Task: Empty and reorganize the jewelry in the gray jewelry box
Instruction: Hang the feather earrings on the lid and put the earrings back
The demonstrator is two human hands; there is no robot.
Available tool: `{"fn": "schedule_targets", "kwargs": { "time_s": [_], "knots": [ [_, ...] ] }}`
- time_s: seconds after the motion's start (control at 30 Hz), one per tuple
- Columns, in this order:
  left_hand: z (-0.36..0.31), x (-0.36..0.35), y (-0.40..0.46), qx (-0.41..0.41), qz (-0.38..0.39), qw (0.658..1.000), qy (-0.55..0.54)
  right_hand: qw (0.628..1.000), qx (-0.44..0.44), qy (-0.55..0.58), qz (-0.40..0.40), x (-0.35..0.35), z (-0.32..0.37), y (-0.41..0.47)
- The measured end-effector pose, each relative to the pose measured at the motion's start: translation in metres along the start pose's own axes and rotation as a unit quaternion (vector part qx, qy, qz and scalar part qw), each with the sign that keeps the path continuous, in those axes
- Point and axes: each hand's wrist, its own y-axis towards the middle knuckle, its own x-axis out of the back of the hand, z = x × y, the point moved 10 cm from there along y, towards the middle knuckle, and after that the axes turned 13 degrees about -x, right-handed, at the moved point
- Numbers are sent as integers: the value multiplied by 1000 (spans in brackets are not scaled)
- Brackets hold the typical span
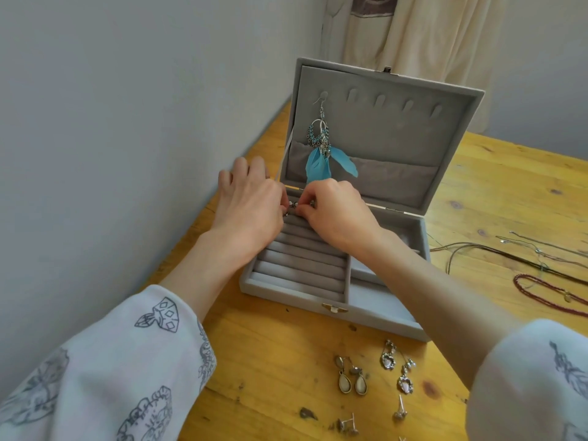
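Note:
The gray jewelry box [286,289] stands open on the wooden table, its lid upright. A pair of blue feather earrings [321,148] hangs from a hook inside the lid. My left hand [251,198] and my right hand [337,208] meet over the far end of the ring rolls [302,265]. Between their fingertips is a small silver piece of jewelry [294,205], pinched from both sides. The ring rolls nearer to me hold nothing.
Several loose earrings [375,374] and studs [346,424] lie on the table [270,361] in front of the box. Necklaces and cords [541,268] lie at the right. A wall runs along the left; a pale curtain hangs behind.

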Motion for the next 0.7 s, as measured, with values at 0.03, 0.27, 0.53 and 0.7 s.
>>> {"fn": "schedule_targets", "kwargs": {
  "time_s": [0.03,0.27,0.53,0.7],
  "knots": [
    [0,0,0,-4,3,1000,5,1000,7,-16,-5,0,2,-2],
    [-7,12,-8,-32,-51,998,-13,998,30,-50,-19,1,7,-8],
    [-7,14,-9,-39,-45,998,5,996,65,-51,-18,2,7,-22],
    [-10,12,-13,-31,-23,999,15,988,99,-115,-11,-1,9,-27]
  ]
}}
